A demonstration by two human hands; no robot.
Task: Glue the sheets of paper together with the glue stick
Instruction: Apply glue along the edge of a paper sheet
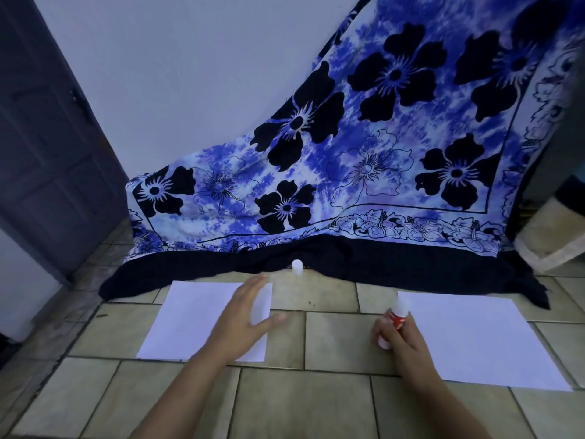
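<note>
- One red-and-white glue stick point(397, 315), uncapped, is gripped in the right hand point(400, 340), between two white paper sheets: left sheet point(190, 318) and right sheet point(474, 337), well apart on the tiled floor point(316, 400).
- One left hand point(247, 315), fingers spread, holds nothing over the left sheet.
- One small white cap point(297, 267) stands near the blue flowered cloth point(364, 153).
- Risk, I'd say: an unpinned sheet could slide or crease under the stick.

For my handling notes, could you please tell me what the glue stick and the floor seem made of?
The glue stick looks like smooth plastic, given its rigid red and white tube. The floor is likely ceramic tile: squarish beige slabs with dark grout lines.
</note>
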